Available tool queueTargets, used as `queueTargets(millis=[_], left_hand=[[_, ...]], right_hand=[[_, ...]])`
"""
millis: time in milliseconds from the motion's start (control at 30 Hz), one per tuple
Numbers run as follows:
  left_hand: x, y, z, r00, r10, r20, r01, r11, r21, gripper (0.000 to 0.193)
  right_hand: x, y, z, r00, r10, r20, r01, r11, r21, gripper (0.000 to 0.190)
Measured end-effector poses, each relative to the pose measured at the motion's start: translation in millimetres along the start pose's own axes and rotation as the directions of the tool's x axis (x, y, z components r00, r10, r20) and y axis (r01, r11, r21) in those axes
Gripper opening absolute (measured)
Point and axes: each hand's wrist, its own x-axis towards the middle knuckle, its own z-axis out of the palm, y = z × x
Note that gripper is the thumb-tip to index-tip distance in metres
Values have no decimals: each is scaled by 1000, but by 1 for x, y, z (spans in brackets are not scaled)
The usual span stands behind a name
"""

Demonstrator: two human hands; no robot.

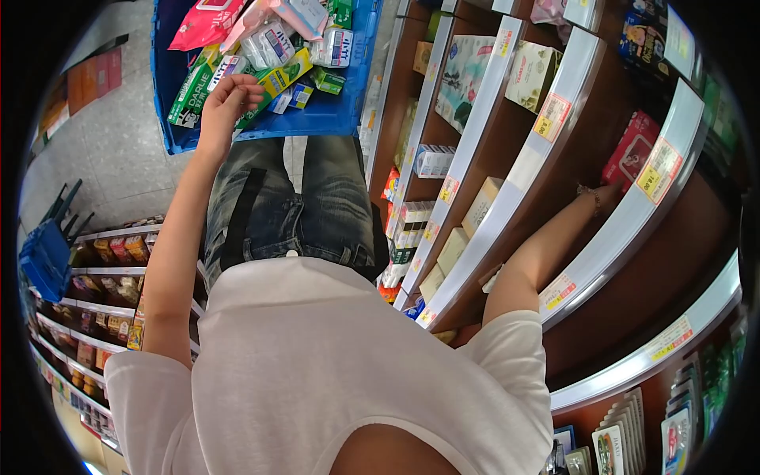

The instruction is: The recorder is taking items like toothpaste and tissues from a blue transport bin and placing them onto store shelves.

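My left hand (234, 101), fingers loosely curled, is above the near edge of a blue plastic crate (303, 126). Nothing shows clearly in its fingers. Below and around it lie a green Darlie toothpaste box (193, 92), a yellow-and-green box (285, 74), white plastic-wrapped packs (268, 46) and a red wipes pack (205, 24). On the right, my right hand (608, 199) reaches into a shelf, at the near end of a red wipes pack (632, 151). The shelf's edge and the dimness hide its fingers, so its hold cannot be told.
Shelves with metal price rails (510, 178) rise close along the right side, bearing boxes and packs such as a cream-and-green tissue box (532, 74). Hanging packets (620, 433) are at the lower right. More stocked shelves (110, 270) and a blue crate (44, 258) are at the left.
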Motion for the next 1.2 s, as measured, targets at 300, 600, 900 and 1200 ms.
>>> queueTargets(millis=[300,600,900,1200], left_hand=[[-2,-4,-2,1000,-17,-1,17,1000,3,21],[-6,-10,6,1000,-16,25,17,1000,-18,19],[-19,26,13,978,38,203,-33,999,-30,18],[-57,75,67,714,40,699,-67,998,12,42]], right_hand=[[6,5,14,1000,19,23,-20,998,51,56],[-18,1,-3,985,27,170,-104,878,466,58],[-154,-35,-79,847,264,461,-527,528,666,54],[-278,-70,-130,731,189,656,-643,514,568,47]])
